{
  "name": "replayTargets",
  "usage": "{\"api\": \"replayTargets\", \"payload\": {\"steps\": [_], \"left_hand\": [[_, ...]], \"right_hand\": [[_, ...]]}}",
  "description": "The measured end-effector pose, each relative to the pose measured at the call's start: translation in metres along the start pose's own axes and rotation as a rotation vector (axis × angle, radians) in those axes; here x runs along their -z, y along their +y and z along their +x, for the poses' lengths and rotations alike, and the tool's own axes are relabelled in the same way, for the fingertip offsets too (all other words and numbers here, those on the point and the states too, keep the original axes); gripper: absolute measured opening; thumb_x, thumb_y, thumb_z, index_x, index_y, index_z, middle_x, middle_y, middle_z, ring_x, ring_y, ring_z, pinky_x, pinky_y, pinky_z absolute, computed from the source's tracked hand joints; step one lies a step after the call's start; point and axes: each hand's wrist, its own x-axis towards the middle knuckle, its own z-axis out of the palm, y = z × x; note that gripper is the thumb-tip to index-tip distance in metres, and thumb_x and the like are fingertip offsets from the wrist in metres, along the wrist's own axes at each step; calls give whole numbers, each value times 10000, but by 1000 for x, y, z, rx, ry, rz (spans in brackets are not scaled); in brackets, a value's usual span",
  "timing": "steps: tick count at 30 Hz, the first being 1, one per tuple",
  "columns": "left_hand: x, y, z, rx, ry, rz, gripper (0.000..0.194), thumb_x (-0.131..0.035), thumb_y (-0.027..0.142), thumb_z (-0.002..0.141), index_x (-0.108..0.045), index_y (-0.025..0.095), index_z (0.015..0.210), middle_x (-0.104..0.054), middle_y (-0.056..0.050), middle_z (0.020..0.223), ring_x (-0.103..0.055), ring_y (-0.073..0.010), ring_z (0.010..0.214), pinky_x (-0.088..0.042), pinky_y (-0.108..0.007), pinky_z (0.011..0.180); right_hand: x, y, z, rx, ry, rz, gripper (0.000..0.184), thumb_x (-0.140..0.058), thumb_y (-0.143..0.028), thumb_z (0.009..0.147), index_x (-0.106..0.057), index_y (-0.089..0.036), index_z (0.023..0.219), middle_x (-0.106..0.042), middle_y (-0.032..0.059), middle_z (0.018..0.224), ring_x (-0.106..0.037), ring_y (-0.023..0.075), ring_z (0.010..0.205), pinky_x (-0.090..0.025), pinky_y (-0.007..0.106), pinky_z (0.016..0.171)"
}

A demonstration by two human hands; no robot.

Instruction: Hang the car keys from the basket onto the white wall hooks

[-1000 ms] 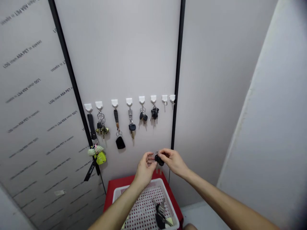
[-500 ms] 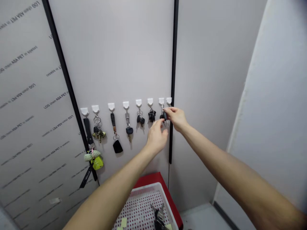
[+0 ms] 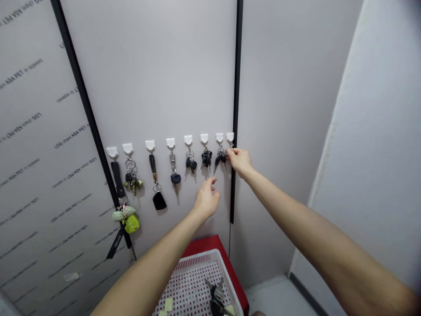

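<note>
A bunch of black-headed keys (image 3: 220, 159) hangs from the seventh white hook (image 3: 219, 138) on the wall panel. My right hand (image 3: 240, 162) is at its right edge, thumb and fingertips pinched just below the last hook (image 3: 230, 137). What lies between these fingertips, if anything, I cannot make out. Lower and to the left, my left hand (image 3: 207, 199) holds nothing, its fingers apart and off the wall. Nearest above it hangs another bunch of black keys (image 3: 206, 158).
More keys hang leftward, among them a bunch with a brass piece (image 3: 134, 183), a black fob on a braided strap (image 3: 159, 200) and a lime-green case (image 3: 132, 224). Below, a white perforated basket (image 3: 194, 259) with keys (image 3: 217, 298) and yellow paper stands on a red surface (image 3: 210, 242).
My left hand has come away from the keys on the seventh hook, down and left. Those keys now hang more freely, with my right hand at their right side.
</note>
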Motion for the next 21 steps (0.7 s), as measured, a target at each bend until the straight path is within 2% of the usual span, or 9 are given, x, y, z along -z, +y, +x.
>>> {"api": "replayTargets", "payload": {"steps": [2,4,8,12,14,16,21], "left_hand": [[-5,-22,-18,67,-50,14,379,-409,124,613,-429,144,991,-496,-67,966,-470,-124,792,-362,-256,727],[-13,-47,-43,148,-145,33,360,-410,135,613,-447,138,971,-515,-69,920,-473,-125,784,-361,-253,722],[-30,-94,-104,227,-409,132,372,-460,121,552,-486,135,923,-525,-67,903,-473,-147,776,-349,-266,730],[-44,-120,-153,158,-560,232,379,-485,102,509,-509,148,884,-521,-58,878,-448,-172,816,-330,-271,743],[-48,-127,-163,130,-569,260,349,-477,99,516,-516,161,857,-514,-50,855,-448,-169,799,-338,-261,717],[-50,-131,-165,133,-545,289,321,-473,112,529,-517,163,843,-507,-51,845,-450,-170,786,-343,-259,696],[-49,-133,-159,185,-521,351,278,-508,182,530,-524,156,806,-506,-53,806,-455,-179,750,-347,-270,660]], "right_hand": [[4,6,-18,-42,51,8,307,-360,-322,656,-549,-126,798,-589,47,714,-520,108,621,-386,224,563],[6,11,-46,-52,-18,-8,274,-382,-284,644,-551,-133,799,-591,43,734,-521,110,632,-388,233,585],[3,28,-123,-22,-463,-116,209,-410,-221,632,-573,-133,729,-601,42,719,-523,120,649,-384,234,620],[-2,49,-196,78,-868,-253,200,-423,-180,628,-585,-142,738,-597,47,748,-510,125,678,-368,230,642],[-4,58,-221,178,-1029,-312,193,-453,-180,611,-588,-150,747,-592,48,759,-490,139,730,-349,237,668],[-6,62,-236,280,-1126,-390,198,-492,-198,586,-586,-164,758,-586,49,770,-458,163,792,-324,262,690],[-10,61,-245,466,-1164,-592,248,-537,-260,554,-570,-177,785,-563,69,805,-397,207,856,-219,374,768]]}}
